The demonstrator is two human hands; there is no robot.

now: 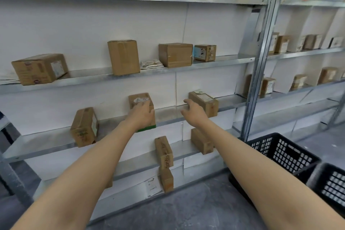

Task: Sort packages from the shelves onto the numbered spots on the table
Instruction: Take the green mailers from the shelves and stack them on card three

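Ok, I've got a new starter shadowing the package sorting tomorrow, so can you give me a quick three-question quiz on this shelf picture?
1. True or false: the left hand rests on the box with the green bottom edge.
2. Where are the black crates? A) on the top shelf B) on the floor at the right C) under the left arm
3. How many cardboard boxes stand on the shelf one level above that box, left of the upright post?
Key: 1 true; 2 B; 3 four.
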